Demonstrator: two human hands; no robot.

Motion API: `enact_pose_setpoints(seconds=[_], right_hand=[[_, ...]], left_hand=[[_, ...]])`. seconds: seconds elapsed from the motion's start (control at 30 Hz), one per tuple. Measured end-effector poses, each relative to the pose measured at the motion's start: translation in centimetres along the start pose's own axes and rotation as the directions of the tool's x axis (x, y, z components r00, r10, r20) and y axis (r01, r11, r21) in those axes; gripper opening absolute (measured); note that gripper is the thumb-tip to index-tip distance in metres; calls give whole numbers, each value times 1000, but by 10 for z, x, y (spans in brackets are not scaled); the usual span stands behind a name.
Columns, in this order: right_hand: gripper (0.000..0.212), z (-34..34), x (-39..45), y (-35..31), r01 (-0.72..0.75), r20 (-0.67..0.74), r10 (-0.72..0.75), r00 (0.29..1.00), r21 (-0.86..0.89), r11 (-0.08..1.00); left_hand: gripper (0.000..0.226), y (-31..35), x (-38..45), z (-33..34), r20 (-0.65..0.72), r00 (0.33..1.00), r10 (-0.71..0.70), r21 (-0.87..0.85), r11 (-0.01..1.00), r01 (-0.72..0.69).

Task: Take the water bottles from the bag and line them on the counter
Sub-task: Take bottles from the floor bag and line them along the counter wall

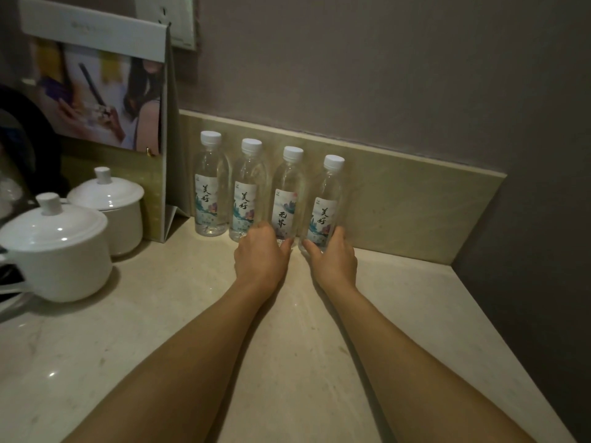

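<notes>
Two white ceramic lidded cups stand on the left: the nearer, larger-looking white lidded cup (56, 251) and, just behind and to its right, a second white lidded cup (110, 207), each lid topped by a round knob. Behind them a folded cardboard stand-up display card (99, 94) with a blurred photograph leans upright against the grey-mauve wall (367, 65). A dark rounded object (22, 139), too cropped to identify, sits at the left edge. A white wall plate (172, 20) hangs above the card.
</notes>
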State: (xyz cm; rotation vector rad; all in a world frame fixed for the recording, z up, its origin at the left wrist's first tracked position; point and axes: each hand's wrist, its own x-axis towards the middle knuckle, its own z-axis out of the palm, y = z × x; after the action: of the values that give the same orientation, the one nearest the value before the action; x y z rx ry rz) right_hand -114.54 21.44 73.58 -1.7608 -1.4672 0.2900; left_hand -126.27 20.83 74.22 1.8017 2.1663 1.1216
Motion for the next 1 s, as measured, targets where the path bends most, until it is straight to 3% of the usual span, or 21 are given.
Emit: enact_pose_setpoints(seconds=[1.0], right_hand=[[52, -1, 1, 1, -17, 9, 17, 1000, 30, 999]], left_hand=[[33, -4, -13, -19, 39, 999, 25, -109, 994, -20]])
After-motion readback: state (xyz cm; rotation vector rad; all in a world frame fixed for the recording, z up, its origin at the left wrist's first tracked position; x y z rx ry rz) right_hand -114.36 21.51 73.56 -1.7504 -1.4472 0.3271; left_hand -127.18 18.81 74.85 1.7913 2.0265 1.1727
